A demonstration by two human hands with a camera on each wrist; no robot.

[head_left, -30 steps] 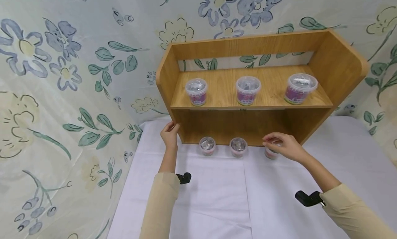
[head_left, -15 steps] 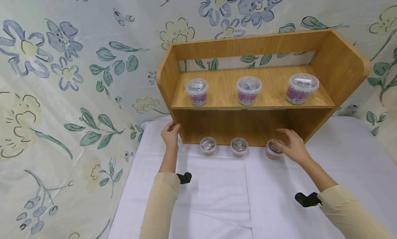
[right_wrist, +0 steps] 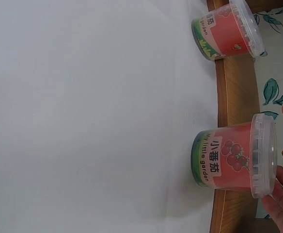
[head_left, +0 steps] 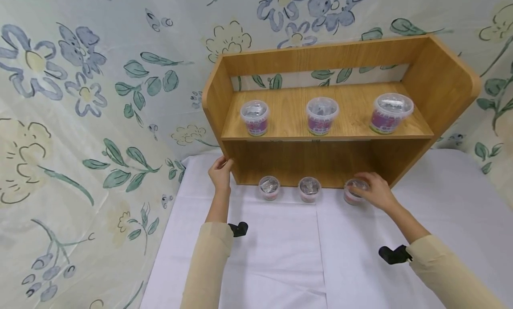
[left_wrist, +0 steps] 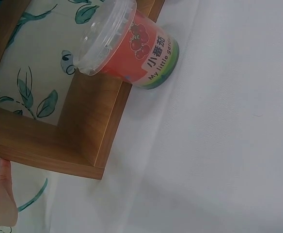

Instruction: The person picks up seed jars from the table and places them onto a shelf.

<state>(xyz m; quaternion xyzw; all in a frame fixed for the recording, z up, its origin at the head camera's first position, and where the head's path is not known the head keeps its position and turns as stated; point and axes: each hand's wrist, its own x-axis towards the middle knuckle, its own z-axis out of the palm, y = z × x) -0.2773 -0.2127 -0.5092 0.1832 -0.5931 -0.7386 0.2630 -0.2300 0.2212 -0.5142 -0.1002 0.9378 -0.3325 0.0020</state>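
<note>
I'm arching my right hand [head_left: 376, 192] over the front row's rightmost tomato tub [right_wrist: 231, 158], fingers spreading loosely at its lid; it's standing beside the wooden shelf [head_left: 442, 84], which my left hand [head_left: 220, 177] is touching, grip unclear.

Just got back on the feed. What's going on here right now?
A person's right hand is at the lid of the rightmost red-labelled tub; whether it grips firmly is hard to tell. The left hand has its fingers against the left side of the wooden shelf. The other two red-labelled tubs stand in line with it on the white cloth, at the shelf's front. Three purple-labelled tubs stand spaced out on the upper level.
</note>
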